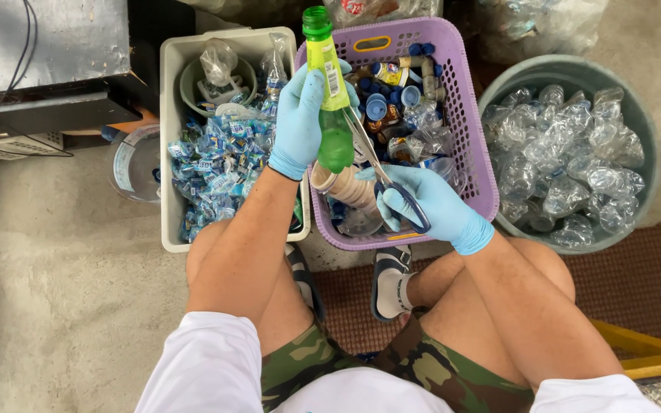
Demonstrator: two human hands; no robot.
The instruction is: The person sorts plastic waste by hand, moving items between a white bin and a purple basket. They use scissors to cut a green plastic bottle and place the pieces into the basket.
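My left hand (298, 122), in a blue glove, is closed around a green plastic bottle (336, 145) with a yellow-green label and a green cap, held over the purple basket (474, 153). My right hand (430, 205), also in a blue glove, grips a pair of scissors (376, 164) by the blue handles. The blades point up along the bottle's side, touching the lower edge of the label.
The purple basket holds caps, labels and stacked cups. A white bin (168, 153) on the left is full of crumpled blue wrappers. A round grey tub (636, 122) on the right holds crushed clear bottles. A dark machine (47, 61) stands at top left. My sandalled feet rest on a brown mat (636, 275).
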